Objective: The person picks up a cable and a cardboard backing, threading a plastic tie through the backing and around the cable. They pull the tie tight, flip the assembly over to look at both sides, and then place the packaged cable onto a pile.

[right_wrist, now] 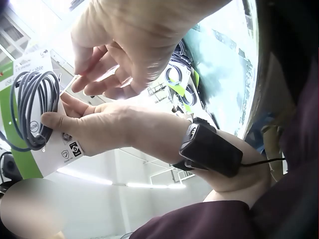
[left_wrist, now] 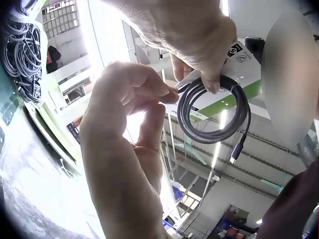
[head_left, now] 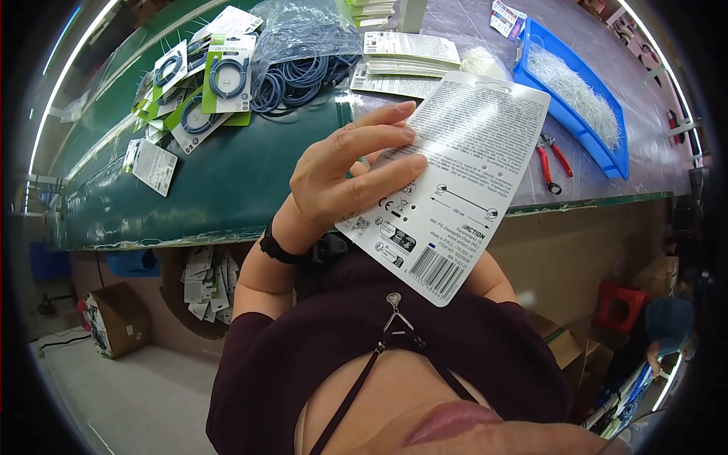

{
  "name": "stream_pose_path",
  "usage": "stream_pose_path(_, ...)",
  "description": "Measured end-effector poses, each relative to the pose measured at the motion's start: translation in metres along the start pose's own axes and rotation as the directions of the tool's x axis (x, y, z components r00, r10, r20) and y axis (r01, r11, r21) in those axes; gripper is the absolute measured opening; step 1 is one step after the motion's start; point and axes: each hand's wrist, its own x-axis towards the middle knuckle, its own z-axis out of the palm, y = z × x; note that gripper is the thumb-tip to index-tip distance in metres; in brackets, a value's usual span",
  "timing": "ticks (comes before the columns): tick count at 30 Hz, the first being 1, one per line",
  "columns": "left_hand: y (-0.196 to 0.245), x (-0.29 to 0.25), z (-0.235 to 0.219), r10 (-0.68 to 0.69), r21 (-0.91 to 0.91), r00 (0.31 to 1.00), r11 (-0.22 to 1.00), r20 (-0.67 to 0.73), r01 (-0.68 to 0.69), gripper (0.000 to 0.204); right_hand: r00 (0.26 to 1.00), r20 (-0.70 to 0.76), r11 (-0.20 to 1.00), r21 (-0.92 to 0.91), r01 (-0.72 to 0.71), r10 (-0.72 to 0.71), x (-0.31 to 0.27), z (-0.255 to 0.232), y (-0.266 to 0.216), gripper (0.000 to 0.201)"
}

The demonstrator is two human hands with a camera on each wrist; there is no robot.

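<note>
My left hand [head_left: 341,171] holds a printed white packaging card [head_left: 485,159], its fingers spread over the text-covered back. On the card's green and white front lies a coiled blue-grey USB cable [right_wrist: 42,99], pressed down by the left thumb [right_wrist: 55,121]. One metal-tipped plug [left_wrist: 238,151] of the cable hangs loose below the coil. My right hand [right_wrist: 124,45] is at the card's edge beside the coil, finger and thumb pinching a thin whitish plastic tie [right_wrist: 67,85]. In the head view the card hides the right hand.
Carded cables [head_left: 227,76] are heaped at the left of the green table [head_left: 227,197], beside a plastic bag [head_left: 303,30] of loose cables [head_left: 292,83]. Behind the card are card stacks [head_left: 409,49]. A blue tray [head_left: 607,155] of clear strips and red-handled cutters [head_left: 547,163] lie right.
</note>
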Motion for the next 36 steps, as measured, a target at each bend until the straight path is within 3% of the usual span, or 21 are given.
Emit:
stream_pose_path(8,-0.004,0.001,0.001,0.015,0.029,1.0,0.999,0.006,-0.015,0.031,1.0,0.018,0.999,0.025,-0.022,0.022,-0.021,0.0,0.013,0.04)
stream_pose_path(10,-0.009,0.001,0.004,-0.015,0.01,0.996,1.0,-0.092,0.016,0.032,0.999,0.024,0.999,0.033,-0.028,0.027,-0.048,0.003,0.031,0.041)
stream_pose_path(12,-0.019,-0.008,0.008,-0.034,0.004,0.99,0.999,-0.138,0.035,0.032,0.999,0.029,0.998,0.045,-0.037,0.036,-0.04,0.0,0.035,0.041)
stream_pose_path(13,-0.027,-0.021,0.012,-0.192,-0.042,0.96,0.981,-0.204,0.187,0.031,0.999,0.028,0.998,0.049,-0.042,0.04,-0.04,0.002,0.033,0.041)
stream_pose_path(14,-0.034,-0.031,0.015,-0.348,-0.098,0.9,0.938,-0.262,0.334,0.029,0.989,0.034,0.939,-0.31,0.15,-0.147,-0.042,0.006,0.028,0.039)
stream_pose_path(15,-0.039,-0.04,0.017,-0.495,-0.162,0.812,0.869,-0.31,0.468,0.028,0.944,0.104,0.721,-0.621,0.308,-0.313,-0.043,0.013,0.022,0.037)
stream_pose_path(16,-0.041,-0.039,0.02,-0.502,-0.161,0.807,0.865,-0.311,0.476,0.028,0.874,0.227,0.381,-0.832,0.404,-0.43,-0.043,0.019,0.018,0.035)
stream_pose_path(17,-0.043,-0.037,0.025,-0.646,-0.346,0.686,0.762,-0.334,0.548,0.025,0.876,0.22,0.385,-0.833,0.397,-0.429,-0.041,0.029,0.015,0.035)
stream_pose_path(18,-0.044,-0.035,0.032,-0.773,-0.522,0.547,0.627,-0.322,0.578,0.023,0.78,0.448,-0.068,-0.881,0.468,-0.437,-0.038,0.042,0.011,0.032)
stream_pose_path(19,-0.046,-0.034,0.037,-0.876,-0.68,0.398,0.468,-0.272,0.565,0.02,0.683,0.651,-0.505,-0.734,0.455,-0.331,-0.035,0.053,0.007,0.03)
stream_pose_path(20,-0.05,-0.035,0.042,-0.879,-0.681,0.394,0.463,-0.269,0.567,0.02,0.605,0.785,-0.832,-0.421,0.362,-0.135,-0.032,0.058,0.004,0.027)
stream_pose_path(23,-0.062,-0.047,0.051,-0.922,-0.817,0.318,0.353,-0.221,0.455,0.017,0.585,0.809,-0.841,-0.36,0.405,-0.064,-0.023,0.058,0.009,0.023)
stream_pose_path(25,-0.062,-0.051,0.051,-0.929,-0.817,0.315,0.331,-0.195,0.472,0.018,0.571,0.821,-0.842,-0.326,0.43,-0.026,-0.014,0.058,0.008,0.021)
stream_pose_path(28,-0.059,-0.057,0.054,-0.944,-0.816,0.302,0.275,-0.13,0.508,0.019,0.661,0.685,-0.658,-0.654,0.372,-0.307,-0.005,0.055,-0.001,0.015)
stream_pose_path(29,-0.052,-0.051,0.054,-0.949,-0.831,0.295,0.251,-0.111,0.497,0.02,0.661,0.684,-0.658,-0.656,0.371,-0.309,-0.003,0.06,-0.005,0.015)
stream_pose_path(31,-0.042,-0.043,0.056,-0.958,-0.858,0.279,0.2,-0.069,0.472,0.021,0.813,0.36,-0.408,-0.897,0.167,-0.459,-0.002,0.081,-0.017,0.015)
stream_pose_path(32,-0.041,-0.044,0.057,-0.958,-0.859,0.277,0.197,-0.067,0.473,0.021,0.854,0.173,-0.263,-0.964,0.044,-0.491,-0.002,0.085,-0.02,0.015)
stream_pose_path(36,-0.039,-0.047,0.063,-0.948,-0.806,0.296,0.266,-0.119,0.528,0.022,0.859,0.212,-0.281,-0.956,0.083,-0.466,-0.003,0.079,-0.024,0.012)
